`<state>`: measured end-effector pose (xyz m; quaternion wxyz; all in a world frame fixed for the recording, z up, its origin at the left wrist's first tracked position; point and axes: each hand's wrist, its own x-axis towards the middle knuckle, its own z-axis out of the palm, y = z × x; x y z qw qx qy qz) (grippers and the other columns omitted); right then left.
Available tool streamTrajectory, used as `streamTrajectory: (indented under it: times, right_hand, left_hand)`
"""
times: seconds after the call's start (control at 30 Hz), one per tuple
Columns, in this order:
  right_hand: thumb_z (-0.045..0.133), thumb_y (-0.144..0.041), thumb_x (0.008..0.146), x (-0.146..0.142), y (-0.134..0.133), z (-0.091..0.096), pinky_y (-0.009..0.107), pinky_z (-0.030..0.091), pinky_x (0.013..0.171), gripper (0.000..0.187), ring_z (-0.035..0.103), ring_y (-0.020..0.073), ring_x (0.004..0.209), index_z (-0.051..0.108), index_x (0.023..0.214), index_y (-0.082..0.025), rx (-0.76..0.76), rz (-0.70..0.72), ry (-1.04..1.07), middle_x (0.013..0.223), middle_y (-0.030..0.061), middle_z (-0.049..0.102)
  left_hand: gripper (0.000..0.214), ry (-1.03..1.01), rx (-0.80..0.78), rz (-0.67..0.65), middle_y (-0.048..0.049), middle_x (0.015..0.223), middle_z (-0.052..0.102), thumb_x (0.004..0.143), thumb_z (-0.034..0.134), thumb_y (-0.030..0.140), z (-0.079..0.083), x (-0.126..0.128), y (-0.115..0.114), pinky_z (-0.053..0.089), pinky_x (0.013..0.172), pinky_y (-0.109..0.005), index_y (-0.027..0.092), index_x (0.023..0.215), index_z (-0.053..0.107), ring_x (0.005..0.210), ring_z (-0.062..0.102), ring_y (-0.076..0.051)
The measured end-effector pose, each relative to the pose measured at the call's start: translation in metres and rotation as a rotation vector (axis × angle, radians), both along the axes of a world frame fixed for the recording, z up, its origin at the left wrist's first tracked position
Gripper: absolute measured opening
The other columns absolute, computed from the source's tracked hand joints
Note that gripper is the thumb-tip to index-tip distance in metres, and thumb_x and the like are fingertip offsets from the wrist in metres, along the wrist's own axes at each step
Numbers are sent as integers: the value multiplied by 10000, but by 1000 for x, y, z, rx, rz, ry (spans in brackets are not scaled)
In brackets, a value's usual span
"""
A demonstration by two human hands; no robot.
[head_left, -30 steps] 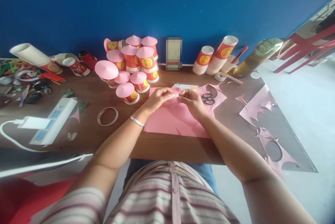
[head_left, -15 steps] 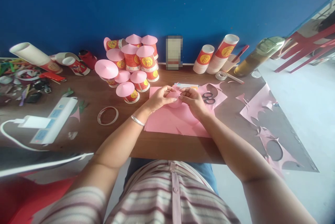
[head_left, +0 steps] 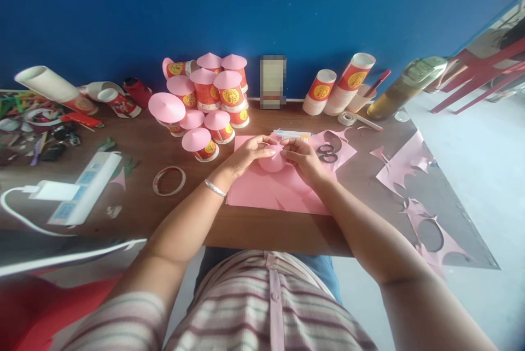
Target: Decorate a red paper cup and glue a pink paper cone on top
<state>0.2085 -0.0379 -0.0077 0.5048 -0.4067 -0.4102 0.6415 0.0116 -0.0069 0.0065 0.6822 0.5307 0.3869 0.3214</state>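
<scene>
Your left hand (head_left: pixel 246 155) and right hand (head_left: pixel 304 158) both pinch the pink paper cone (head_left: pixel 272 161) over the pink sheet (head_left: pixel 279 192) mid-table, more curled than a second ago.

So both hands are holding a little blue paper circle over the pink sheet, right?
Not quite: the paper circle is pink, not blue. The head view shows the left hand and right hand holding it over the pink sheet.

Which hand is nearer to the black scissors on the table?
Right. The right hand sits just beside the scissors; the left hand is farther, beyond the right hand.
</scene>
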Motion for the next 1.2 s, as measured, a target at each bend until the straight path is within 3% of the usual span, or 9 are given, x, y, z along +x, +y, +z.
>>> streamTrajectory:
  times: [0.27, 0.43, 0.6, 0.83, 1.2]
  right_hand:
    - [887, -348, 608, 3, 2, -3, 273, 391, 640, 417, 470, 105, 646, 648, 926, -223, -1, 17, 29, 676, -71, 504]
    - [869, -330, 624, 2, 1, -4, 278, 356, 630, 415, 449, 105, 646, 646, 955, -216, 61, 46, -11, 687, -72, 514]
    - [846, -327, 669, 2, 1, -7, 285, 353, 650, 373, 459, 109, 663, 675, 979, -206, 100, 77, -32, 705, -61, 533]
    - [842, -312, 670, 3, 1, -10, 303, 396, 701, 390, 517, 139, 720, 686, 1015, -217, 112, 91, -53, 737, -38, 593]
    - [831, -323, 692, 7, 3, -14, 285, 340, 654, 381, 468, 126, 684, 702, 1034, -215, 91, 109, -67, 731, -43, 563]
  left_hand:
    - [458, -18, -17, -66, -59, 1108, 721, 727, 843, 365, -3, -2, 2, 407, 932, -338, 186, 1114, 675, 988, 636, -196]
    - [481, 54, 6, -54, -36, 975, 710, 751, 839, 432, 1, -1, 0, 399, 916, -335, 185, 1126, 666, 964, 621, -195]
    - [530, 101, 65, -73, 5, 820, 654, 690, 868, 355, 2, 2, -1, 409, 847, -327, 174, 1143, 661, 851, 601, -174]
    - [522, 137, 106, -100, 1, 825, 636, 674, 872, 324, 6, 0, 0, 436, 813, -315, 154, 1120, 662, 820, 581, -153]
    - [462, 91, 65, -102, -31, 878, 682, 722, 818, 375, 1, -3, 5, 432, 864, -331, 165, 1107, 675, 903, 618, -189]
